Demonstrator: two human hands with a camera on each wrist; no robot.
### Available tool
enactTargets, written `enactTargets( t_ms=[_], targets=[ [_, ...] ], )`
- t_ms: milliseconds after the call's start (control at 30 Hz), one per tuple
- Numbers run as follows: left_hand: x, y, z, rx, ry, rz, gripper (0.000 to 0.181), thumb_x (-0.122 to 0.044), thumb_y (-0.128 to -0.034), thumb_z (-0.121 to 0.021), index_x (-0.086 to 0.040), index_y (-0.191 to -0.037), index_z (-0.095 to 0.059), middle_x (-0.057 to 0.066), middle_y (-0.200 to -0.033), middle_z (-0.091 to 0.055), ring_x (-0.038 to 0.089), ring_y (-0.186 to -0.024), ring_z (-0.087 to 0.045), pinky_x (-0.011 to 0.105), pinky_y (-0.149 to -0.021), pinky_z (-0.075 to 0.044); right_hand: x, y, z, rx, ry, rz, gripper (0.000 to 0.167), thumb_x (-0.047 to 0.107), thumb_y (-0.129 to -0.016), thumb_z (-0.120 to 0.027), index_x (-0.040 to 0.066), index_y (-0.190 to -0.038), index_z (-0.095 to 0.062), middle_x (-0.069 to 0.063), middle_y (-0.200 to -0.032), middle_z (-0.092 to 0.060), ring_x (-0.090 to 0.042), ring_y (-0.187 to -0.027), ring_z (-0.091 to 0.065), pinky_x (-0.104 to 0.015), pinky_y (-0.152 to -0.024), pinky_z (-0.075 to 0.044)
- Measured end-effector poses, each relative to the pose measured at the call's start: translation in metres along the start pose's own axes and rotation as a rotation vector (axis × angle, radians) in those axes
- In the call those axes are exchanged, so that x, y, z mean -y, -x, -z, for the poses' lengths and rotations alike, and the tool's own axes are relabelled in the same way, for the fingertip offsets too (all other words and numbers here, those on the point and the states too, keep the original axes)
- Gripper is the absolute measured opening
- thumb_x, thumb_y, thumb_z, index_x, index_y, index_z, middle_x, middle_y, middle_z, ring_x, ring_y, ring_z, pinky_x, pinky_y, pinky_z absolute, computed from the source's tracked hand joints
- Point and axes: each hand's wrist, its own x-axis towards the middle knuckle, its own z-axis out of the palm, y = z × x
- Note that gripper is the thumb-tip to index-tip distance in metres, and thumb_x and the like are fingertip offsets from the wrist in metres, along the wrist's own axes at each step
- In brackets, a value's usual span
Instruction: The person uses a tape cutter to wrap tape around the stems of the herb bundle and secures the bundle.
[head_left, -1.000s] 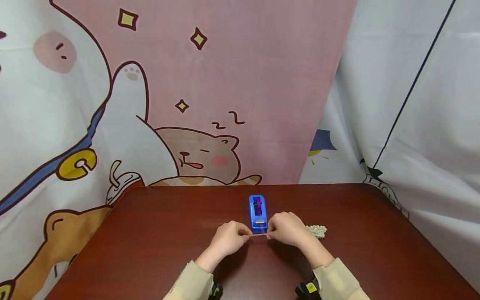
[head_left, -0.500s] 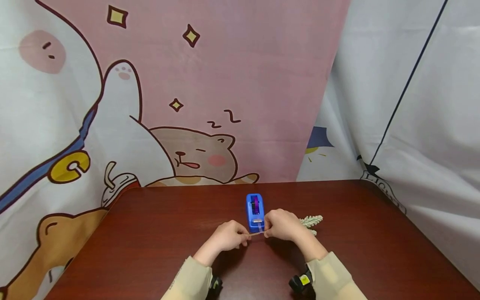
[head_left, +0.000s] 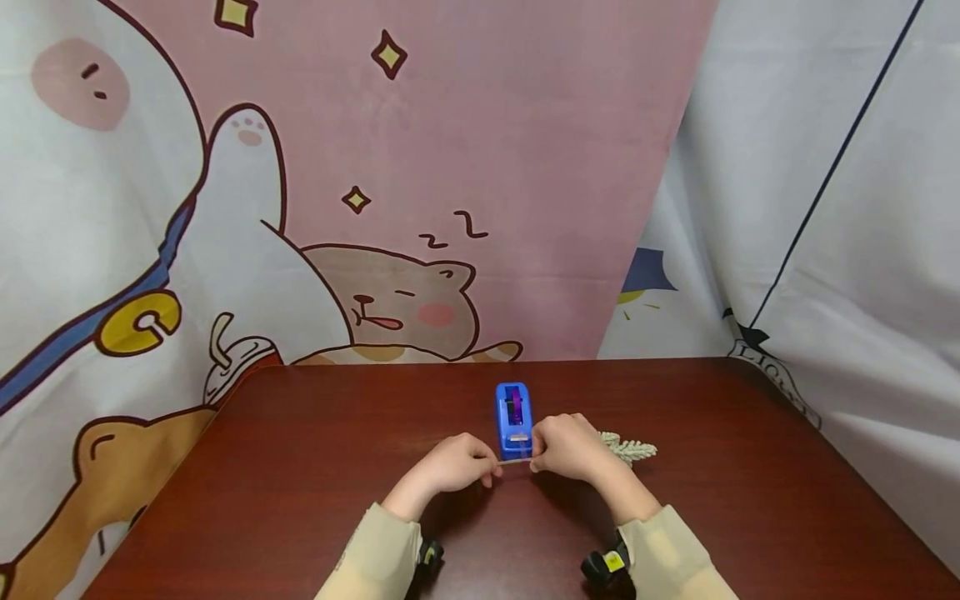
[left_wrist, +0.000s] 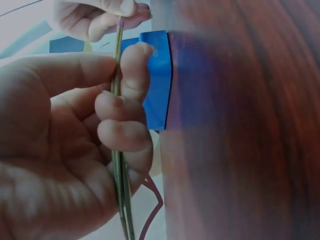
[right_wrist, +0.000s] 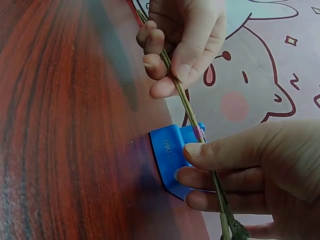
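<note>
Nearest, pale beige sleeves (head_left: 375, 554) reach in behind each hand, with a black device (head_left: 603, 567) bearing a yellow mark at the right wrist. Ahead of them, the left hand (head_left: 453, 464) pinches a bundle of thin green stems (right_wrist: 187, 102) between thumb and forefinger, its other fingers curled about them. The right hand (head_left: 572, 450) grips the same bundle between thumb and fingers, so the stems span the gap between the hands. A purple band (right_wrist: 198, 133) sits on them, just beside the right thumb. Pale green sprigs (head_left: 633, 450) show past the right hand's outer side. Just beyond the gap, nearer the right hand, a blue tape dispenser (head_left: 513, 421) with a purple roll stands on the reddish-brown desk (head_left: 337, 433). Farther off, beyond both hands, hangs a pink and white cloth (head_left: 562, 167) printed with cartoon animals.
</note>
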Motion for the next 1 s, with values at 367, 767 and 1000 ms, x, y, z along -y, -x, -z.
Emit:
enactTargets(
  t_ms=[367,767,1000],
  targets=[
    [0.0014,0.0,-0.0012,-0.075,-0.034,0.001,0.012,-0.008,-0.0868,-0.067,-0.009,-0.082,-0.078,-0.003,-0.065,-0.068,0.003,-0.063,-0.05,0.024,-0.057,-0.038,-0.001,0.0029,0.0016,0.068,-0.086,-0.02,0.016,0.025,-0.079,-0.078,0.021,-0.068,-0.068,0.014,-0.063,-0.055,-0.009,-0.058,-0.048,-0.032,-0.057,-0.042],
    [0.0039,-0.0002,-0.0055,-0.187,-0.08,0.051,0.005,-0.014,-0.0813,-0.075,-0.014,-0.08,-0.08,-0.007,-0.077,-0.071,0.006,-0.067,-0.054,0.027,-0.062,-0.044,0.0047,0.0028,0.0022,0.069,-0.03,-0.043,0.014,0.017,-0.084,-0.072,0.018,-0.07,-0.071,0.012,-0.063,-0.055,-0.01,-0.058,-0.047,-0.032,-0.058,-0.043],
    [0.0027,-0.0018,-0.005,-0.238,-0.128,0.074,0.006,-0.021,-0.0832,-0.073,-0.019,-0.082,-0.079,-0.01,-0.081,-0.071,0.011,-0.075,-0.062,0.032,-0.066,-0.047,0.0041,0.0024,0.0021,0.023,-0.033,-0.048,0.016,0.017,-0.081,-0.076,0.018,-0.067,-0.07,0.012,-0.062,-0.055,-0.01,-0.058,-0.047,-0.032,-0.058,-0.044]
  ],
)
